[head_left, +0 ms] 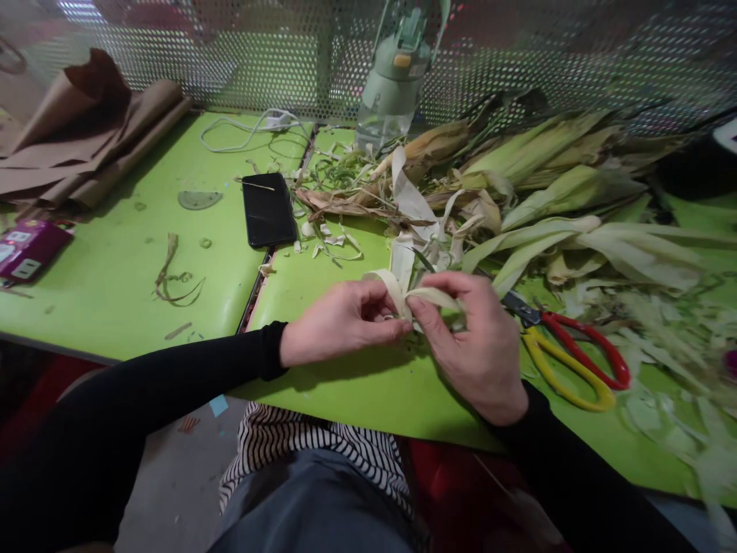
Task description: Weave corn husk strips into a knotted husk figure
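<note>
Pale corn husk strips (398, 296) are held between my two hands, near the front edge of the green table (322, 384). My left hand (351, 319) pinches the strips at their lower end, its fingers curled behind them. With thumb and forefinger, my right hand (475, 338) grips a bent strip that loops over toward the right. The exact way the strips cross is partly hidden by the fingers. Scissors (576, 357) with one red and one yellow handle lie right of my right hand. Behind my hands spreads a heap of corn husks (546, 184), green and dry brown.
A black phone (268, 211) lies left of the husks. Behind it are a white cable (247, 130) and a green-lidded bottle (391, 88). Brown paper (92, 138), a purple box (34, 250) and a protractor (199, 200) are on the left. A perforated screen (259, 61) borders the back.
</note>
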`<move>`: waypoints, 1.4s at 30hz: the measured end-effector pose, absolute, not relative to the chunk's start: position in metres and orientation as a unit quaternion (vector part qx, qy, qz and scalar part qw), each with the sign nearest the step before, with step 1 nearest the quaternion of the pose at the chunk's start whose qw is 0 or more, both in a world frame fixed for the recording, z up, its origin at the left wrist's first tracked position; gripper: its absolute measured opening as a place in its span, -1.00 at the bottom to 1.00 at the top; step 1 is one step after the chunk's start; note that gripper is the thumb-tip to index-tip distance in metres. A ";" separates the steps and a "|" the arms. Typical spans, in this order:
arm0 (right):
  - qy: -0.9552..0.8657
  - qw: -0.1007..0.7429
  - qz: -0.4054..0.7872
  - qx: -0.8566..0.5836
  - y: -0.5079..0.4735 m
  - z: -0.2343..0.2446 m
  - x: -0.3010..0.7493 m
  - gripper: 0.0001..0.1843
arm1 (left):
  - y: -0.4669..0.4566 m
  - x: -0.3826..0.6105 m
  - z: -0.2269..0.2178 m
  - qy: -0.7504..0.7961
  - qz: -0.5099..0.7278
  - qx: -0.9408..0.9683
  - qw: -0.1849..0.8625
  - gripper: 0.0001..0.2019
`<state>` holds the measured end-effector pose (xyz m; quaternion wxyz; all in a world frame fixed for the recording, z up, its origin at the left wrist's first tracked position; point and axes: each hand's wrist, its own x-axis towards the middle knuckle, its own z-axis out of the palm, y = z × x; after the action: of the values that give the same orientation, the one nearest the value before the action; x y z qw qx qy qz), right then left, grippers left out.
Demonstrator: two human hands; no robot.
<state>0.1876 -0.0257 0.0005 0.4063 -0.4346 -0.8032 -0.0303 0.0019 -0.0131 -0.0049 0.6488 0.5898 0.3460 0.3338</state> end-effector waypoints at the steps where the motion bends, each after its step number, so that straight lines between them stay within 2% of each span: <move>1: -0.796 0.425 -0.057 -0.427 -0.026 0.001 0.189 -0.74 | -0.011 0.001 -0.004 0.338 0.345 0.570 0.664 -0.81; 3: -0.793 0.441 -0.084 -0.412 -0.026 0.003 0.190 -0.73 | -0.007 -0.002 0.000 0.326 0.377 0.535 0.682 -0.83; 6: -0.808 0.407 -0.004 -0.426 -0.026 0.006 0.190 -0.96 | -0.002 -0.006 0.006 0.325 0.430 0.505 0.674 -0.86; 10: -0.772 0.384 0.140 -0.488 -0.023 0.006 0.190 -0.82 | -0.001 -0.006 0.007 0.322 0.447 0.489 0.677 -0.86; 14: -0.755 0.371 0.181 -0.510 -0.021 0.005 0.192 -0.71 | -0.002 -0.003 0.003 0.315 0.457 0.453 0.698 -0.84; 19: -0.776 0.369 0.177 -0.479 -0.023 0.007 0.191 -0.86 | -0.003 -0.002 0.004 0.338 0.439 0.423 0.717 -0.76; 22: -0.807 0.350 0.159 -0.449 -0.023 0.009 0.190 -0.88 | -0.003 -0.003 0.007 0.347 0.447 0.413 0.713 -0.77; 26: -0.778 0.321 0.252 -0.478 -0.021 0.008 0.190 -0.82 | -0.004 -0.002 0.007 0.353 0.418 0.409 0.730 -0.70; 29: -0.729 0.369 0.315 -0.483 -0.019 0.004 0.190 -0.79 | -0.005 -0.001 0.004 0.338 0.373 0.414 0.758 -0.63; 32: -0.730 0.443 0.250 -0.457 -0.021 0.000 0.189 -0.91 | -0.005 0.000 0.001 0.328 0.379 0.385 0.775 -0.60; 34: -0.768 0.455 0.154 -0.424 -0.023 -0.001 0.190 -0.88 | -0.005 0.001 0.001 0.336 0.391 0.363 0.776 -0.61; 36: -0.826 0.431 0.076 -0.354 -0.024 0.000 0.193 -0.80 | -0.004 0.001 0.001 0.337 0.384 0.353 0.784 -0.61; 39: -0.899 0.360 0.026 -0.248 -0.024 0.003 0.197 -0.75 | -0.005 -0.001 0.001 0.331 0.358 0.383 0.784 -0.65; 42: -0.909 0.329 0.025 -0.253 -0.023 0.003 0.199 -0.75 | -0.007 -0.002 0.000 0.337 0.344 0.479 0.734 -0.78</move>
<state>0.1986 -0.0233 0.0033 0.3291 -0.2528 -0.9095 0.0251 -0.0017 -0.0065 0.0002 0.7342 0.4786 0.3366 0.3444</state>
